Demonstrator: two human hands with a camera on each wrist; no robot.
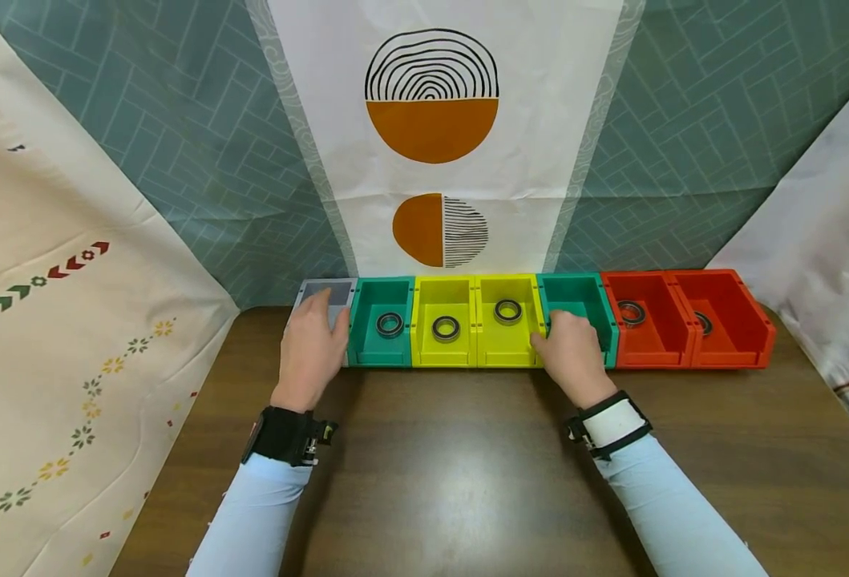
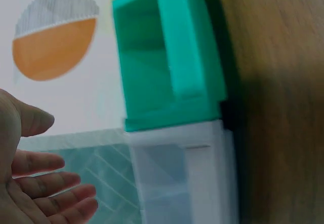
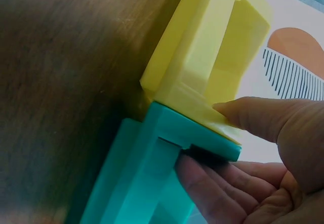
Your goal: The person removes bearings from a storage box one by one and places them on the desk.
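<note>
My left hand [image 1: 312, 340] is over the grey bin [image 1: 341, 290] at the left end of a row of bins. In the left wrist view its fingers [image 2: 48, 183] are spread loosely and hold nothing. My right hand [image 1: 572, 349] is at the right-hand green bin [image 1: 576, 288]. In the right wrist view the thumb lies along the rim of the neighbouring yellow bin [image 3: 202, 57], while the fingers reach inside the green bin, so the hand straddles and pinches the adjoining walls. A dark patch shows beside those fingertips. Most of this green bin's floor is hidden by the hand.
Ring bearings lie in the left green bin [image 1: 381, 353], both yellow bins [image 1: 442, 357] and both red bins [image 1: 655, 353]. A patterned cloth [image 1: 431, 176] hangs behind the row. The brown wooden table [image 1: 446, 465] extends in front.
</note>
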